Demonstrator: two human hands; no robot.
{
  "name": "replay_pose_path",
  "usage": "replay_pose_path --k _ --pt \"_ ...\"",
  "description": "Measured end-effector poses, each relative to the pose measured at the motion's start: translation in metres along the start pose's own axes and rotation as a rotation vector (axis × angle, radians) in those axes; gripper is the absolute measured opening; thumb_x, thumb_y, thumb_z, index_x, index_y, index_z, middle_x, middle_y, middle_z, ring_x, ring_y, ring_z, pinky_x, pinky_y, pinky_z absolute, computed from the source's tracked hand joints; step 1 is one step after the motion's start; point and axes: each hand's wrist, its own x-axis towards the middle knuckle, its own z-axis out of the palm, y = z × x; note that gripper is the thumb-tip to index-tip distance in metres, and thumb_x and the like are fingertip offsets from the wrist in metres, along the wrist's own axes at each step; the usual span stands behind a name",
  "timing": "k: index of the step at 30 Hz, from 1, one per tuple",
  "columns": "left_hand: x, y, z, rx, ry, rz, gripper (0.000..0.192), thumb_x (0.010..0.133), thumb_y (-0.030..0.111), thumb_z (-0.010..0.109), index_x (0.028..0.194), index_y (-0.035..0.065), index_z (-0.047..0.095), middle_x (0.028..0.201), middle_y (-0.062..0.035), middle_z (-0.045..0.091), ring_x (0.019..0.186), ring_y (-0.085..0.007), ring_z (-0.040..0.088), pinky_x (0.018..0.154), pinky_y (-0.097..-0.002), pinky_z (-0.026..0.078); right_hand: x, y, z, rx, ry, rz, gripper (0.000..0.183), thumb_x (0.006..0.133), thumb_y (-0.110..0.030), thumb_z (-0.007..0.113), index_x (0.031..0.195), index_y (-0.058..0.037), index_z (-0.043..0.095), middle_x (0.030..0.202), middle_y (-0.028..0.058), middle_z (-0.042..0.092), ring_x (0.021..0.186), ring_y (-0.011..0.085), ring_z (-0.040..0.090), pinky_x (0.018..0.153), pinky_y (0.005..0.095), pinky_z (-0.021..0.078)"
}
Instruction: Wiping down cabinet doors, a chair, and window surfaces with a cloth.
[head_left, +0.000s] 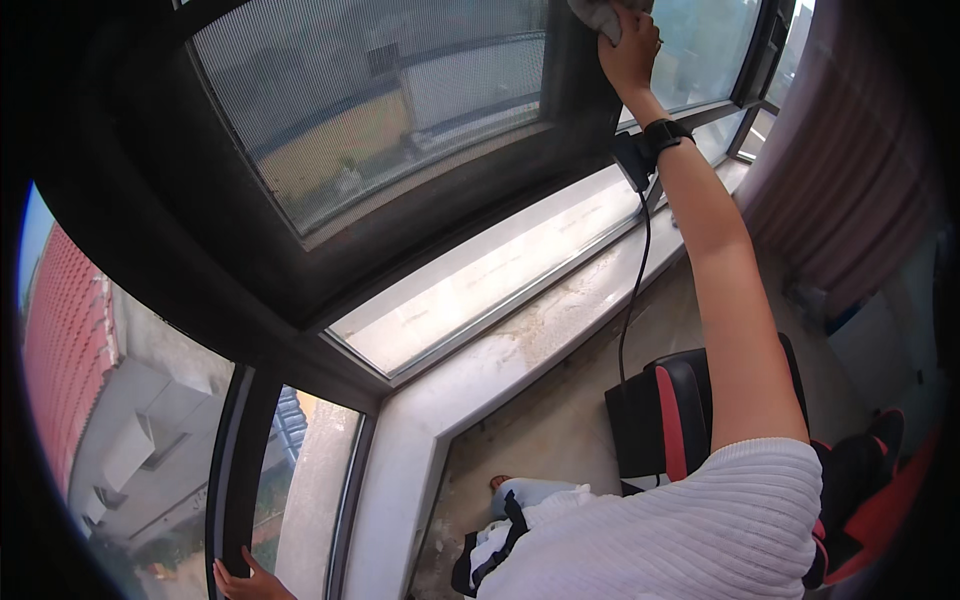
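Note:
My right hand (634, 56) reaches up to the dark window frame (577, 82) and holds a bunched grey cloth (598, 16). The cloth is partly cut off by the top edge of the view. A black wristwatch (667, 135) is on my right wrist. Just beside it sits a small black device (634, 163) with a black cable (624, 330) hanging down. At the lower left, my left hand (253, 581) grips the dark upright of the window frame (238, 480). A window screen with fine mesh (375, 112) fills the upper middle.
Below the panes runs a white stone sill (517, 349) with brownish wet-looking stains. A black and red padded chair (675, 412) stands on the floor beneath my right arm. A pleated curtain (855, 165) hangs at the right. Outside are a red tiled roof (67, 345) and a wall.

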Motion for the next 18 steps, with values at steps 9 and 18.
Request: replay_pose_path --k 9,18 --pt "-0.021 -0.033 0.019 -0.077 -0.083 -0.032 0.049 0.073 0.031 0.071 0.112 0.0085 0.052 0.108 -0.008 0.053 0.1 -0.0262 0.051 0.083 -0.039 0.041 -0.114 -0.027 -0.035 -0.116 -0.876 0.671 0.044 0.069 -0.023 0.052 0.109 -0.0067 0.056 0.103 0.0195 0.059 0.098 0.037 0.056 0.085 0.0401 0.0444" --pt "-0.022 -0.028 0.018 -0.144 -0.058 -0.041 0.051 0.073 0.034 0.071 0.112 0.0086 0.052 0.11 -0.0072 0.052 0.104 -0.0254 0.048 0.087 -0.04 0.036 -0.159 -0.252 -0.064 1.084 -1.341 0.608 0.033 0.063 -0.01 0.054 0.092 0.0048 0.059 0.073 0.0096 0.059 0.067 0.0167 0.053 0.066 0.0294 0.0435"
